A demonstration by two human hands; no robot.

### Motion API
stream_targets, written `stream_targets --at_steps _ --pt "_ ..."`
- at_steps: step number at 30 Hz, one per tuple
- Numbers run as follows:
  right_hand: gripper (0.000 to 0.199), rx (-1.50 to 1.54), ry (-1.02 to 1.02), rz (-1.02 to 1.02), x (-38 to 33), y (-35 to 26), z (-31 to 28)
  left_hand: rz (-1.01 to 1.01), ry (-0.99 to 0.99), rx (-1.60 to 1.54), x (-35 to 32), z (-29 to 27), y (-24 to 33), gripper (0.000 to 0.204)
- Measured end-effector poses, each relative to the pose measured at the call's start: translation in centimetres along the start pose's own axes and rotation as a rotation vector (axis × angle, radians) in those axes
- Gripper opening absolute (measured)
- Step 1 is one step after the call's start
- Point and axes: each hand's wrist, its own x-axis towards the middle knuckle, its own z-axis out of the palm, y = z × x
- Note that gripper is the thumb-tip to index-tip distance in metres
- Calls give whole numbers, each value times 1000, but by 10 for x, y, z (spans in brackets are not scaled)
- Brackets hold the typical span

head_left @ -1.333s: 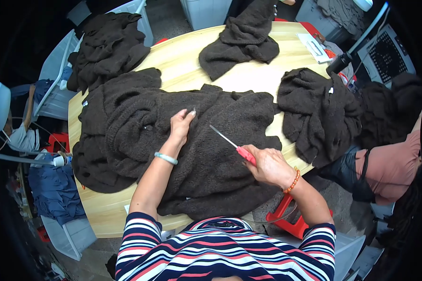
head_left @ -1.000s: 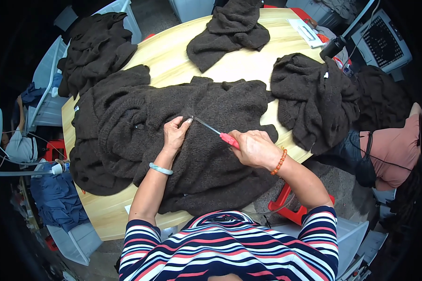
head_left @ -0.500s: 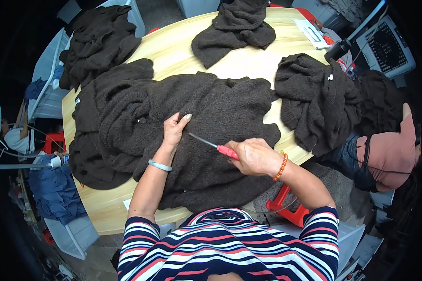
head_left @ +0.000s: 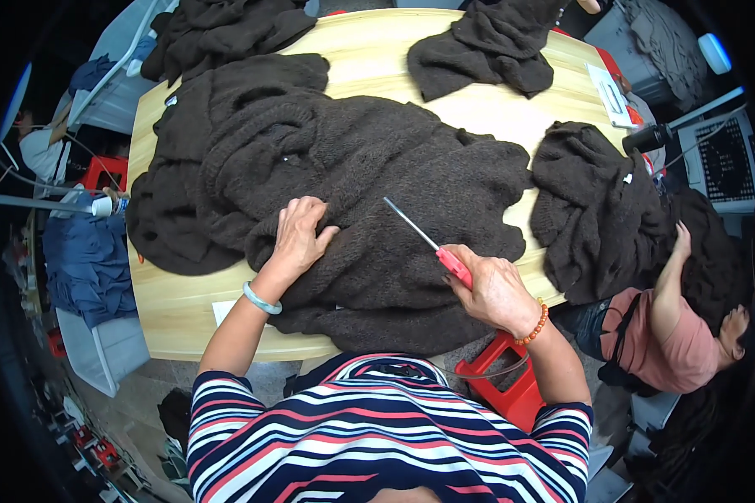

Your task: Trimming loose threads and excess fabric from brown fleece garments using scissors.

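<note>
A large dark brown knitted garment (head_left: 377, 168) lies spread over a round wooden table (head_left: 168, 302). My left hand (head_left: 298, 239) grips a fold of the knit near its left middle, fingers curled into the fabric; a pale green bangle sits on that wrist. My right hand (head_left: 495, 289) holds red-handled scissors (head_left: 428, 241), their thin blades closed and pointing up-left just above the garment. An orange bead bracelet circles my right wrist.
More dark knits lie at the table's far left (head_left: 226, 25), far middle (head_left: 486, 46) and right (head_left: 596, 210). A person in a pink top (head_left: 663, 335) sits at the right edge. A red stool (head_left: 499, 381) stands below the table; blue cloth (head_left: 88, 260) hangs on the left.
My left hand slid down and left and closed on a fold of the knit. My right hand with the scissors dropped back toward me, blades lifting off the spot by my left fingers.
</note>
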Motion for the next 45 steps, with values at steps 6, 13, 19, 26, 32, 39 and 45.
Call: stream_targets --at_steps 6,13,19,26,32,39,45 --pt "36 -72 -40 -39 4 -16 9 -112 224 18 -20 -2 -31 26" --pt "36 -132 -74 -103 8 -37 24 -341 161 -397 -26 -22 -62 19" --pt "26 -184 -128 -336 21 -78 49 -497 71 -947 -23 -21 -58 21" --pt "24 -234 -51 -229 31 -82 50 -699 80 -1319 -30 -30 -70 32" --pt "31 -112 -118 -272 35 -82 54 -572 156 -1251 9 -62 -69 31" --pt "44 -18 242 -181 66 -21 41 -562 340 -1066 81 -94 -137 36" --pt "49 -25 27 49 47 16 53 -198 551 -140 34 -38 -70 48"
